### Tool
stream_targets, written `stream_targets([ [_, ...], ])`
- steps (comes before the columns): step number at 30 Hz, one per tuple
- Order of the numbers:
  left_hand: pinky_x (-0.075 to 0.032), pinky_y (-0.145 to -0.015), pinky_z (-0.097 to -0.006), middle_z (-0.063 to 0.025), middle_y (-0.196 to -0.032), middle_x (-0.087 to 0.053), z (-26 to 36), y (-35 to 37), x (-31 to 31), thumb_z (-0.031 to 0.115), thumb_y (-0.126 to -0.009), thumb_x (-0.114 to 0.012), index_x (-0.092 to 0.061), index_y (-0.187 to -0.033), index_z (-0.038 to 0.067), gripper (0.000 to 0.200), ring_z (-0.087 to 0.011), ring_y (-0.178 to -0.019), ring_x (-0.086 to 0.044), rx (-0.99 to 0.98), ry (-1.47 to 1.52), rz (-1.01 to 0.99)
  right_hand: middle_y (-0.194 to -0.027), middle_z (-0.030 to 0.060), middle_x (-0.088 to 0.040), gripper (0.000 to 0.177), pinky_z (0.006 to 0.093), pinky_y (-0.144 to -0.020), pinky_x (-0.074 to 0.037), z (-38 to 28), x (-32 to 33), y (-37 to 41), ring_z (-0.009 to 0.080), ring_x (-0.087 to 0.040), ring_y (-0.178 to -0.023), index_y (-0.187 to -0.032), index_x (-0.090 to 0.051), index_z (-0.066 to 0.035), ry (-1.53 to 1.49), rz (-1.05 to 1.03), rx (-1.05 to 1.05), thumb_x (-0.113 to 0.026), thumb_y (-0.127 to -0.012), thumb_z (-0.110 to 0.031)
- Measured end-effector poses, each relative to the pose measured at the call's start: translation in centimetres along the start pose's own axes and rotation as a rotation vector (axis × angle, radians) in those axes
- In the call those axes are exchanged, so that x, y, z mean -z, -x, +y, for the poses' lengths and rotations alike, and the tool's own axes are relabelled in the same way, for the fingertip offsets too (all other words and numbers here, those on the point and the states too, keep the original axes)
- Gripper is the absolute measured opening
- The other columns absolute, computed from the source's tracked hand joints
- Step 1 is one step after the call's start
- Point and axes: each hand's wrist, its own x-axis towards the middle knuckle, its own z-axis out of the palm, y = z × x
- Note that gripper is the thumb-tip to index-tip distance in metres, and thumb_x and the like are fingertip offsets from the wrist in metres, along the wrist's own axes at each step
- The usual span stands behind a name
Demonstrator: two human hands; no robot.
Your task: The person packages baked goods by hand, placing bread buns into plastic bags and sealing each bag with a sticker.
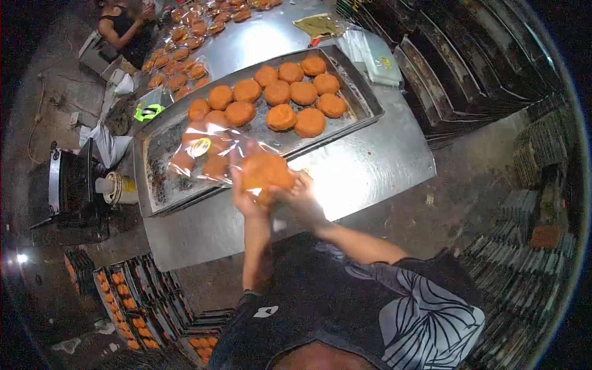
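Note:
A clear plastic bag (200,147) with a yellow label and several round orange-brown buns inside stretches over the left part of the baking tray (145,179). At its near end, another bun (266,172) sits between my two hands. My left hand (248,200) is closed around the bag's near end and the left side of this bun. My right hand (302,197) grips the bun from the right, its fingers slightly blurred. Whether the bun is inside the bag's mouth is hard to tell. Several loose buns (277,92) lie on the tray beyond my hands.
The tray rests on a shiny metal table (394,148). Bagged buns (185,37) are heaped at the far left, near another person (120,28). A stack of clear bags (379,61) and a cloth (317,26) lie at the back right. Stacked trays (456,55) stand right.

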Motion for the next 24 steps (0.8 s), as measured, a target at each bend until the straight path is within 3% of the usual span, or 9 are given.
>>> stream_targets([
  [2,-0.038,-0.088,-0.0390,-0.0161,-0.121,-0.038,-1.5,1.1,1.7,0.039,-0.085,-0.034,-0.029,-0.124,0.006,0.051,-0.0259,-0.110,-0.040,0.073,-0.132,-0.011,-0.097,0.0137,-0.053,0.049,0.0275,-0.081,-0.042,-1.7,-0.4,0.7,0.0174,-0.052,-0.091,-0.106,-0.039,0.007,-0.304,-0.066,-0.105,-0.068,-0.071,-0.011],
  [9,-0.045,-0.066,-0.0258,-0.0058,-0.082,-0.056,-3.6,3.2,5.0,0.036,-0.084,-0.046,-0.048,-0.098,0.006,0.033,-0.0157,-0.074,-0.055,0.446,-0.151,0.268,-0.093,0.0118,-0.055,0.064,0.0257,-0.067,-0.047,3.0,2.9,0.0,0.0143,-0.053,-0.083,-0.122,-0.029,0.002,0.466,0.173,0.405,-0.065,-0.072,-0.017],
  [11,-0.046,-0.059,-0.0264,-0.0059,-0.077,-0.056,-7.3,5.4,5.9,0.025,-0.082,-0.053,-0.052,-0.091,0.005,0.022,-0.0144,-0.069,-0.056,0.384,-0.342,0.316,-0.079,0.0100,-0.058,0.040,0.0278,-0.063,-0.046,1.0,5.9,-3.4,0.0159,-0.055,-0.071,-0.105,-0.049,-0.001,0.700,-0.145,0.315,-0.063,-0.071,-0.016],
  [12,-0.047,-0.058,-0.0271,-0.0052,-0.071,-0.056,-5.3,5.2,1.8,0.018,-0.078,-0.059,-0.055,-0.084,0.005,0.015,-0.0146,-0.065,-0.056,0.650,-0.557,0.154,-0.076,0.0103,-0.060,0.030,0.0294,-0.061,-0.046,1.1,7.1,-6.4,0.0173,-0.056,-0.069,-0.097,-0.056,0.000,0.663,-0.349,0.307,-0.062,-0.072,-0.016],
  [16,-0.046,-0.059,-0.0298,-0.0104,-0.068,-0.058,-13.8,6.4,10.8,0.011,-0.065,-0.065,-0.058,-0.076,0.005,0.014,-0.0222,-0.063,-0.056,-0.276,-1.596,-0.505,-0.093,0.0166,-0.060,0.030,0.0325,-0.075,-0.045,-8.5,0.8,-15.4,0.0241,-0.058,-0.086,-0.096,-0.059,0.000,0.687,0.004,0.542,-0.054,-0.077,-0.022],
  [19,-0.045,-0.062,-0.0304,-0.0078,-0.069,-0.059,-14.1,5.5,13.2,0.012,-0.067,-0.063,-0.059,-0.077,0.007,0.012,-0.0212,-0.066,-0.057,-0.116,-1.732,-0.983,-0.099,0.0165,-0.058,0.031,0.0335,-0.078,-0.043,-3.5,1.0,-13.7,0.0243,-0.057,-0.089,-0.100,-0.057,-0.001,0.707,-0.003,1.028,-0.054,-0.077,-0.022],
  [22,-0.045,-0.063,-0.0300,-0.0083,-0.071,-0.060,-12.3,4.9,12.0,0.018,-0.071,-0.062,-0.059,-0.080,0.005,0.016,-0.0192,-0.071,-0.057,0.333,-1.352,-0.524,-0.095,0.0125,-0.059,0.032,0.0318,-0.081,-0.042,-0.2,10.3,-3.1,0.0206,-0.056,-0.090,-0.104,-0.055,-0.002,0.894,-0.610,-0.452,-0.055,-0.076,-0.017],
  [23,-0.045,-0.063,-0.0287,-0.0097,-0.075,-0.061,-13.0,4.6,16.0,0.020,-0.077,-0.057,-0.058,-0.084,0.002,0.019,-0.0162,-0.074,-0.057,0.213,-1.484,-0.553,-0.091,0.0103,-0.060,0.027,0.0301,-0.076,-0.044,9.1,16.6,-0.9,0.0186,-0.057,-0.085,-0.100,-0.057,-0.005,0.300,-0.762,-0.438,-0.056,-0.075,-0.014],
  [24,-0.045,-0.067,-0.0280,-0.0100,-0.084,-0.061,-11.5,4.4,13.3,0.017,-0.080,-0.053,-0.058,-0.092,0.001,0.021,-0.0154,-0.078,-0.057,0.494,-1.353,-0.424,-0.089,0.0103,-0.061,0.027,0.0299,-0.075,-0.044,5.7,16.2,2.0,0.0189,-0.058,-0.083,-0.101,-0.056,-0.005,0.688,-0.780,-0.084,-0.057,-0.075,-0.015],
])
